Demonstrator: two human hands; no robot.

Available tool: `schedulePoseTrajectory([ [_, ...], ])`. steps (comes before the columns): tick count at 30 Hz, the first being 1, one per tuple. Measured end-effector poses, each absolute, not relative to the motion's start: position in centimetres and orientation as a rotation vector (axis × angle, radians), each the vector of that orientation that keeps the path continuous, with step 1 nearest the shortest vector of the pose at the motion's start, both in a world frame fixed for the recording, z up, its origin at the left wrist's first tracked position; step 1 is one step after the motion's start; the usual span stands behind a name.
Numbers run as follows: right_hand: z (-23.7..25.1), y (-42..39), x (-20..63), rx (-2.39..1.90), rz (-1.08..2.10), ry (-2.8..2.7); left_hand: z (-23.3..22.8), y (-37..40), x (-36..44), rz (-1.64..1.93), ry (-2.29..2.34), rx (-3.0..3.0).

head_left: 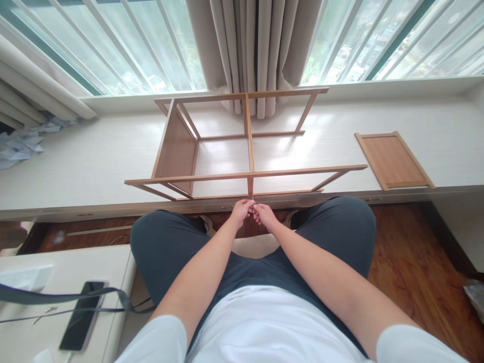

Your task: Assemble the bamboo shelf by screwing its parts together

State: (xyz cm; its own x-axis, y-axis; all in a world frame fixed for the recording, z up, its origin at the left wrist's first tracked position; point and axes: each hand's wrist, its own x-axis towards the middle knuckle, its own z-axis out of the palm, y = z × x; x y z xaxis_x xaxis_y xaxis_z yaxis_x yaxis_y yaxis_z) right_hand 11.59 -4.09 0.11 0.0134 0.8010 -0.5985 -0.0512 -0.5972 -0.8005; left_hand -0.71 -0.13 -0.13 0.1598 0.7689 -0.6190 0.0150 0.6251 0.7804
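You are seated facing the window ledge, and your left hand (241,210) and right hand (264,214) meet just below the near bottom rail of the bamboo shelf frame (245,174), which lies on its side on the ledge (94,156) with only one panel fitted, at its left end. The fingers of both hands are pinched together at the same spot, right where the frame's centre upright meets the near rail; something small seems to be held between them, but it is too tiny to tell whether it is a screw, a dowel or a tool tip. Judging by this, you are at the fastening step for that centre joint, with the frame only partly built. The next move likely calls for a steady, square line into the joint, and one hand freed to brace the rail, since the light frame could slide on the smooth ledge. A loose wooden panel (393,160) lies flat on the ledge well to the right, apart from the frame. A phone (81,315) with a strap (64,294) rests on the white counter (75,257) at your left.
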Motion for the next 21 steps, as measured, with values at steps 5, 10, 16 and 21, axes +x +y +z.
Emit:
schedulePoseTrajectory([
  [5, 0.2, -4.2, 11.6, -1.661, 1.621, -0.827, 0.0, -0.2, -0.6, 0.604, 1.319, 0.776],
  [10, -0.4, -4.2, 11.6, -1.692, 1.527, -0.898, 0.2, -0.2, -0.5, 0.587, 1.364, 0.856],
  [16, -1.5, -4.0, 11.8, -1.715, 1.415, -0.993, 2.0, -0.3, -0.7, 0.651, 1.565, 1.097],
  [21, -1.6, -4.1, 11.8, -1.73, 1.367, -1.061, 4.5, -0.2, -0.5, 0.645, 1.819, 1.553],
])
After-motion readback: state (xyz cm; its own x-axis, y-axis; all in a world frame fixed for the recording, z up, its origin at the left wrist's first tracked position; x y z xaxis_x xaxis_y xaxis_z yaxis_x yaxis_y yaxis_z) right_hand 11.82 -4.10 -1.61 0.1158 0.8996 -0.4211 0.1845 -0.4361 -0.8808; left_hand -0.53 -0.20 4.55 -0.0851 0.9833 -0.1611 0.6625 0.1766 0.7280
